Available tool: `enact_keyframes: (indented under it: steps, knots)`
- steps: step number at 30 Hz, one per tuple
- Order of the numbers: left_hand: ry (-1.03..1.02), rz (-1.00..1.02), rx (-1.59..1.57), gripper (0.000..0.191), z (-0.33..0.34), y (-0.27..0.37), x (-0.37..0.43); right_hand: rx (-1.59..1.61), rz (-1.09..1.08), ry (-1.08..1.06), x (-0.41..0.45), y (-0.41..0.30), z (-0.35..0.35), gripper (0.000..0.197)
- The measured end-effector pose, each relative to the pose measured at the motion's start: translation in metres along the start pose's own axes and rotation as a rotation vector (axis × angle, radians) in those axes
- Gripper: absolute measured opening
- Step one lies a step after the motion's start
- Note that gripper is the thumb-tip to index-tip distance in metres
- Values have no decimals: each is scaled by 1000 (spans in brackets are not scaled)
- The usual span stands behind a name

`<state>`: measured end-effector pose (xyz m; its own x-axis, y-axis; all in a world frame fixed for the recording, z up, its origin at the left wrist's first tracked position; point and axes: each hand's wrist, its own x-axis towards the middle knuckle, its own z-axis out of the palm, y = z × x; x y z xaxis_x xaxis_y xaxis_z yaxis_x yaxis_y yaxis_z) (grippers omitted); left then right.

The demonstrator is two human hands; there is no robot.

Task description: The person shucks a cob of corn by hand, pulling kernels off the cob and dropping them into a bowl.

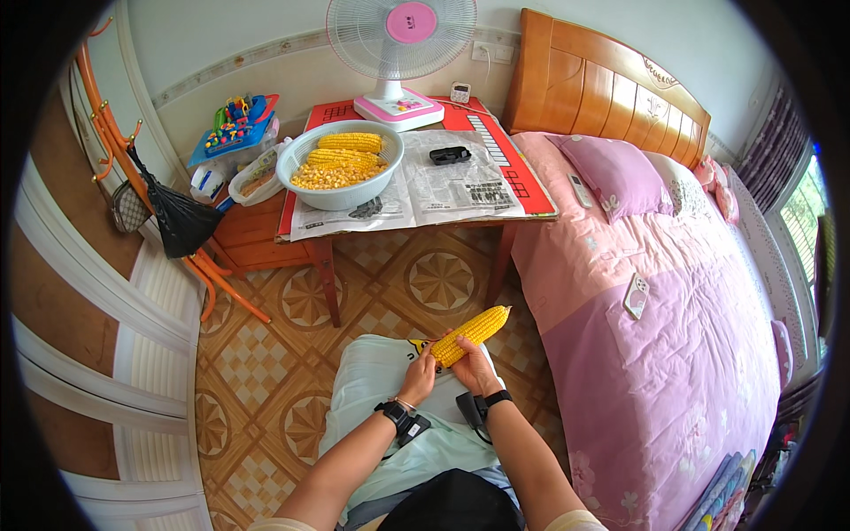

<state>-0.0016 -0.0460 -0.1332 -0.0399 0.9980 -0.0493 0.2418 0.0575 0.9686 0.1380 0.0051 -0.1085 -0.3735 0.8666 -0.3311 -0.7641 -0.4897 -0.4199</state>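
Note:
A yellow corn cob (473, 335) with its kernels on lies slantwise between my hands, above a pale cloth (372, 378) spread over my lap. My left hand (420, 375) grips its lower left end, and my right hand (473, 365) holds it from below with the thumb on top. Both wrists wear dark straps with small black devices. In front of me, on the table, a light blue plastic basin (342, 199) contains corn cobs (350, 142) and loose kernels (332, 178).
Newspaper (458, 192) covers part of the red-topped table (541, 199), bearing a small black case (450, 155) and an electric fan (398, 109). A bed (637, 372) with a phone (636, 296) stands at right. At left are a coat rack (133, 172) and a black bag (176, 212).

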Motion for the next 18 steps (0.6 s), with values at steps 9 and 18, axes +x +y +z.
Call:
enact_keyframes:
  steps: [9,18]
  knots:
    - [16,34,-15,42,0,-5,1,24,25,-23,-2,-2,3,38]
    - [304,139,-3,15,-1,17,0,109,3,-29,6,0,-14,38]
